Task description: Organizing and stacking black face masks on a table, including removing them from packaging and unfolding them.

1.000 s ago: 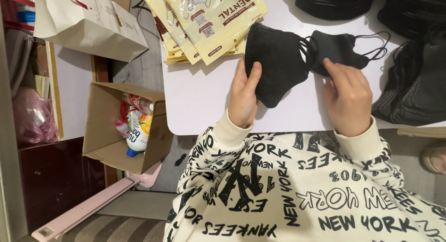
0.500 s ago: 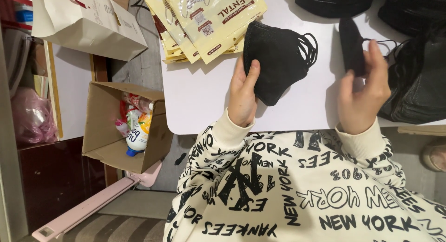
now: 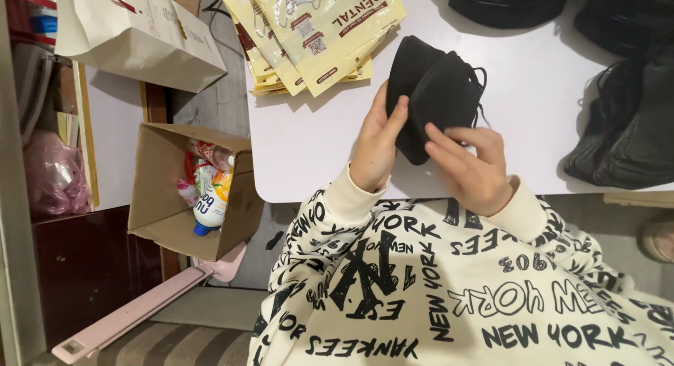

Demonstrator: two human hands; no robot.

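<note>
A small stack of folded black face masks (image 3: 435, 92) rests on the white table (image 3: 316, 155) in front of me. My left hand (image 3: 375, 145) holds the stack's left edge, thumb on top. My right hand (image 3: 472, 168) lies on the stack's lower right part, fingers pressing a mask onto it. Both sleeves are cream with black lettering.
Cream flat packets (image 3: 316, 29) are fanned at the table's far left. Piles of black masks lie at the far edge (image 3: 505, 4) and at the right (image 3: 625, 127). An open cardboard box (image 3: 165, 197) with bottles stands on the floor at left, below a white paper bag (image 3: 133, 29).
My right hand took a black mask off to the right, then came back and laid it on the stack. My left hand stayed on the stack.
</note>
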